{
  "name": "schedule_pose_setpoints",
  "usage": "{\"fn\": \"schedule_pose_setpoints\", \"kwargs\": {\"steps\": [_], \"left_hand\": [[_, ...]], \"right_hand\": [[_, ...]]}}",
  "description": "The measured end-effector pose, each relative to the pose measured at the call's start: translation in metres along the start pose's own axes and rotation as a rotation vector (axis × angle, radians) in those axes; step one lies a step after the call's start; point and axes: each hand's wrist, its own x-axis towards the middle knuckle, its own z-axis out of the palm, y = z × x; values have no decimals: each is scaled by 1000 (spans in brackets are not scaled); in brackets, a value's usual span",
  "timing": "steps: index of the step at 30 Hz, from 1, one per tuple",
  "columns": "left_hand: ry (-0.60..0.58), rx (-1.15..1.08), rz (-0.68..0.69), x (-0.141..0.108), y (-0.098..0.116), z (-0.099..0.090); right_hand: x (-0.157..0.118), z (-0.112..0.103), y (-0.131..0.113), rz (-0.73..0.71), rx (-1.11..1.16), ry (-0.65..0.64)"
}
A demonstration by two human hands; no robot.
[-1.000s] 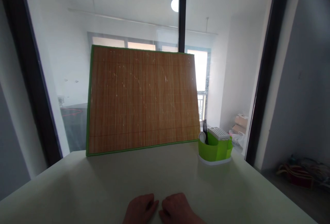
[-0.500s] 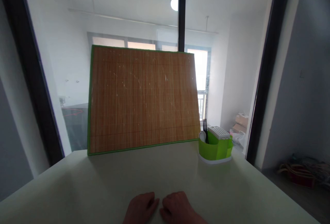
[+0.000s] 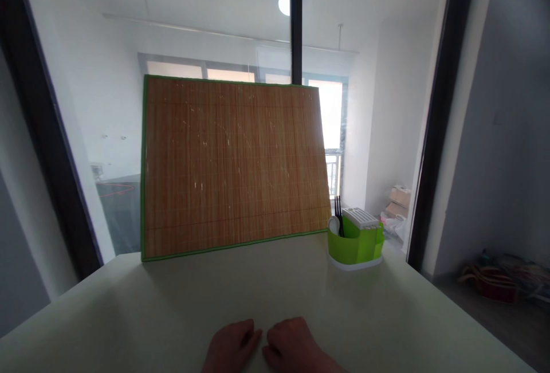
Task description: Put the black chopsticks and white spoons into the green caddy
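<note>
Both of my hands rest on the pale tabletop (image 3: 180, 315) near its front edge, side by side with a narrow gap between them. My left hand (image 3: 231, 345) is loosely curled, its thumb toward the middle, and nothing shows in it. Curled in much the same way, my right hand (image 3: 293, 343) also shows nothing held. Beyond them and to the right stands a green utensil caddy (image 3: 354, 247) with a white base, a slotted grey top, black-handled utensils (image 3: 338, 215) and a white spoon-like piece (image 3: 333, 225).
A brown bamboo mat (image 3: 234, 161) with green edging stands upright along the table's back. Behind it is a dark-framed glass partition (image 3: 296, 23). Cardboard boxes (image 3: 399, 201) sit beyond the glass, and a red bundle (image 3: 496, 290) lies on the floor at right.
The whole view has shifted slightly, so everything appears a little further left. My hands keep their pose on the table.
</note>
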Motion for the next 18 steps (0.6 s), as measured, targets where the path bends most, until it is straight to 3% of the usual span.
{"fn": "schedule_pose_setpoints", "kwargs": {"steps": [6,9,12,18], "left_hand": [[34,-148,-90,10,-3,0],[70,-222,-60,28,11,-4],[112,-248,46,57,50,-18],[230,-239,370,123,162,-50]], "right_hand": [[3,2,0,4,11,3],[4,4,-2,8,18,2],[6,7,-2,-1,32,1],[12,-11,-4,-13,92,53]]}}
